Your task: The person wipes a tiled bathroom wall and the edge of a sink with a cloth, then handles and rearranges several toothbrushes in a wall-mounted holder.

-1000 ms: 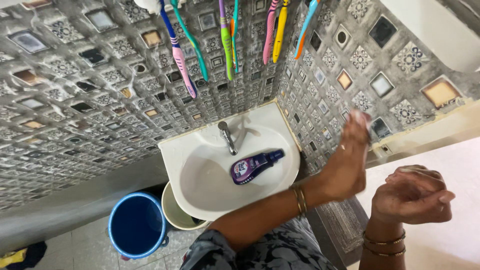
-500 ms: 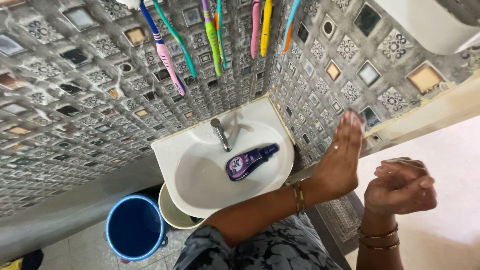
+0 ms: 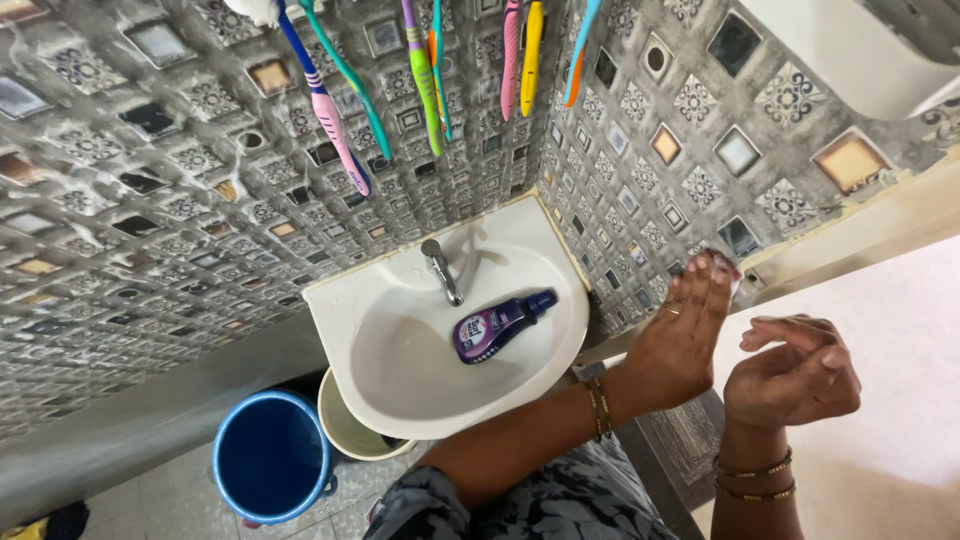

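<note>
**Hands raised beside corner sink; bottle lying in basin**

Obs. 1 – Purple bottle: lies on its side in the white sink, on the right half of the basin, just right of and below the metal tap. Long axis runs diagonally, from lower left to upper right in the head view. Dark cap end points up-right toward the tiled wall corner; the wider base end points down-left toward the basin's middle. Label faces up. Neither hand touches it.

Obs. 2 – Left hand: raised at the sink's right edge, forearm coming in from the bottom centre of the view and crossing below the basin rim. Palm is turned toward the right-hand tiled wall; fingers straight, close together, pointing up, tips near or against the tiles — contact cannot be told, the tips are blurred. The grip is flat and holds nothing. Bangles at the wrist.

Obs. 3 – Right hand: held up to the right of the left hand, apart from it, wrist bent, fingers loosely curled with the tips pointing left. Nothing visible in its grip. Bangles at the wrist.

Obs. 4 – Surroundings: toothbrushes in several colours hang along the top of the back wall. A blue bucket stands on the floor below the sink, a cream bucket touching it on its right.
</note>
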